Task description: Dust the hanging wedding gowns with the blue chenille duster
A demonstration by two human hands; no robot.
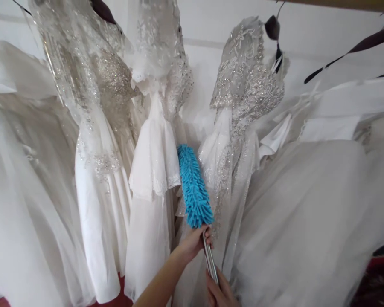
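A duster with a fluffy blue head and a slim metal handle points up and away from me, between two white gowns. My left hand is closed round the top of the handle, just below the blue fibres. Lower down, my right hand grips the same handle near the bottom edge of the view. To the left of the duster head hangs a white gown with a lace-edged overlay. On its right is a beaded, sequinned gown. I cannot tell whether the fibres touch either one.
More white gowns hang on both sides, among them a sparkling beaded one and a wide tulle skirt at right. Dark hangers show at the upper right. Behind is a white wall, and red flooring shows below.
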